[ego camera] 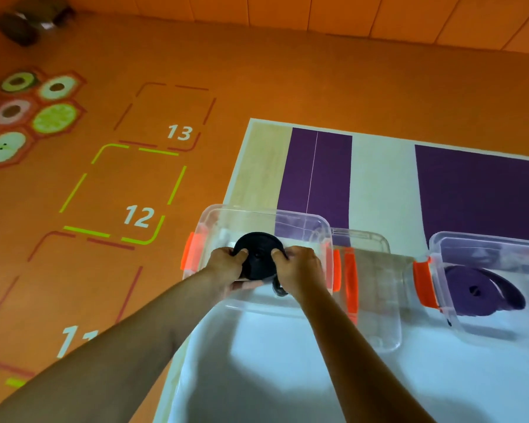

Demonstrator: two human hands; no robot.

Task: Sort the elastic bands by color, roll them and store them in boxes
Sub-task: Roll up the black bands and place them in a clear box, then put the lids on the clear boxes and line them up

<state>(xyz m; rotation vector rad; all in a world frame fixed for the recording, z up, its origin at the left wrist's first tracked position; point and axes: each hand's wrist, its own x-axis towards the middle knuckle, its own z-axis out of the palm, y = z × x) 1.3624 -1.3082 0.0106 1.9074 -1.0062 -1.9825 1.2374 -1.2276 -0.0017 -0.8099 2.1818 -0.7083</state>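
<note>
Both hands grip one rolled black elastic band [258,254]: left hand [226,264] curled on its left edge, right hand [298,267] on its right edge, thumbs on top. The roll is inside the rim of the left clear box [287,216]; whether it touches the bottom I cannot tell.

This box sits at the table's [379,178] left edge, its orange latch [188,251] just past the edge, over the orange floor [257,71]. A second clear box [376,300] touches its right side. The right clear box [483,239], just beside that, holds a rolled purple band [483,293]. Bare table lies beyond and in front of the boxes.
</note>
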